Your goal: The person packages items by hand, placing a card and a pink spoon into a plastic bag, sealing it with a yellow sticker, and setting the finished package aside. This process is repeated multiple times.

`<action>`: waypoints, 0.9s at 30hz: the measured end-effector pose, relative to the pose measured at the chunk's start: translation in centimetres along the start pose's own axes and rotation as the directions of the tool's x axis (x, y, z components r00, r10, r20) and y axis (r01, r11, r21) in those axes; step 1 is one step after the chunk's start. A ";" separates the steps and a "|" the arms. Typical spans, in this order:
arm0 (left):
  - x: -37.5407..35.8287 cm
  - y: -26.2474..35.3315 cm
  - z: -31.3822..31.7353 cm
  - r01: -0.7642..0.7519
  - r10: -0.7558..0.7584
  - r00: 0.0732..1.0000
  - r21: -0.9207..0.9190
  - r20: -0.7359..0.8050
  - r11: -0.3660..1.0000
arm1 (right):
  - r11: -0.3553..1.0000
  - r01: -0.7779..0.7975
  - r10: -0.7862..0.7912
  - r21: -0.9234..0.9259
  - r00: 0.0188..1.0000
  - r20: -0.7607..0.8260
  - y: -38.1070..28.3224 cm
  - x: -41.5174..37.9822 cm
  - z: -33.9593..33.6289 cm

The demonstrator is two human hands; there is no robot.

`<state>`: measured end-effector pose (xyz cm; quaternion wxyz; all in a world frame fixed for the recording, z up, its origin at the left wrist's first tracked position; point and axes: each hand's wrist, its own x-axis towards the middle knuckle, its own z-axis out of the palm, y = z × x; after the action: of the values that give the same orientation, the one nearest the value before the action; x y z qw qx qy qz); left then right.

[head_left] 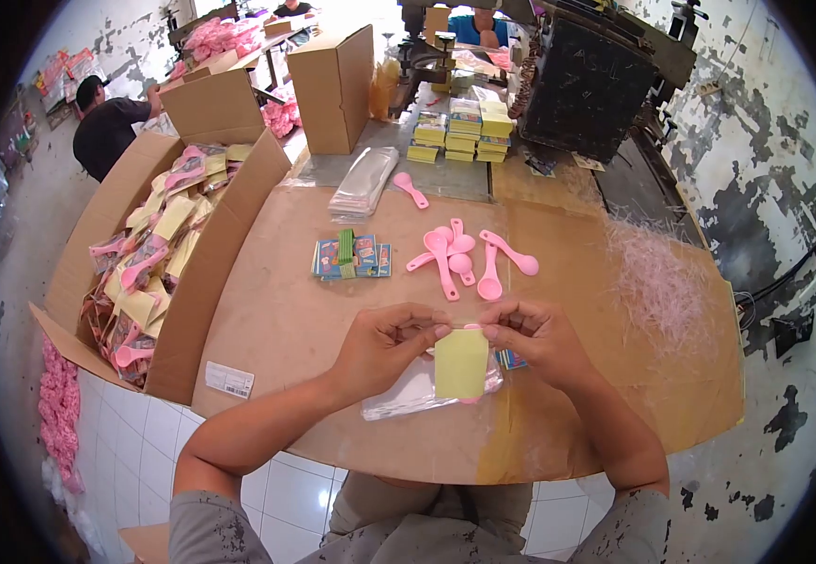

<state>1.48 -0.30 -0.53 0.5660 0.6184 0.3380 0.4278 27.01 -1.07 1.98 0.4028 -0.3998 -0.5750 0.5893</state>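
My left hand (398, 343) and my right hand (539, 340) pinch the top corners of a yellow card (460, 365), held upright between them. Bits of pink show past its top and bottom edges; what lies behind is hidden. Below the card, a stack of clear plastic bags (398, 399) lies on the cardboard-covered table (304, 329). A small printed card (511, 358) shows partly under my right hand. Just beyond my hands are several pink spoons (489, 282) in a loose pile. Left of them sits a stack of printed cards (364, 252) with a green band-like strip (346, 246).
At left stands an open carton (203, 310) full of bagged cards and spoons. Farther back are more clear bags (364, 183), a single pink spoon (410, 190), yellow card stacks (462, 122) and a black machine (586, 85). Plastic shreds (661, 282) lie right. A person (107, 127) bends at far left.
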 end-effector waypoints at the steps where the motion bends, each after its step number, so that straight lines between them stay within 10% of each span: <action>1: 0.0 -0.1 -0.1 -0.024 0.024 1.000 0.030 0.007 0.999 | 0.999 0.023 -0.023 -0.039 1.000 0.005 0.2 -0.1 -0.2; 13: 0.8 0.1 -1.4 -0.351 0.302 0.930 0.261 0.210 0.899 | 0.929 0.262 -0.245 -0.262 0.965 0.097 1.4 -0.3 -2.1; 27: 0.6 -0.1 -0.3 0.147 -0.145 0.986 -0.017 0.083 0.989 | 0.969 0.175 -0.165 -0.176 0.984 0.070 1.6 -0.1 -2.1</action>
<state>1.50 0.41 -0.58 0.6163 0.6022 0.3540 0.3635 28.96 -0.43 0.31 0.3978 -0.3678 -0.6694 0.5083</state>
